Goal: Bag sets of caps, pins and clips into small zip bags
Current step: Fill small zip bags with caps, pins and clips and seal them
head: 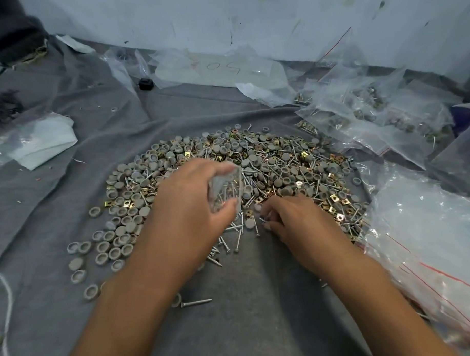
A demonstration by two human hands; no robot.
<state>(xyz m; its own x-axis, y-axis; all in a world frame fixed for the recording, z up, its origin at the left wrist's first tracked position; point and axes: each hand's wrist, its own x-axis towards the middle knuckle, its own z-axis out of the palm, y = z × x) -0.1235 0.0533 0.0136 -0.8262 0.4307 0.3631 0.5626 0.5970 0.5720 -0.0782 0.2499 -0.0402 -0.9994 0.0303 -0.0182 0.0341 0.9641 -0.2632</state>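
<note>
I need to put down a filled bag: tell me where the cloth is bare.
Bare grey cloth lies between the two forearms, below the loose pins. More lies left of the caps, below the white folded sheet. The pile ahead and the bags on the right are crowded.

Filled bags (381, 114) right of parts heap (254, 163)

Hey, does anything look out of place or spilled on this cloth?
Mostly no: the heap of caps, pins and clips is loose on the grey cloth for sorting. A few strays stand out: one pin lies alone near the forearms, and several caps are scattered left of the heap.
</note>
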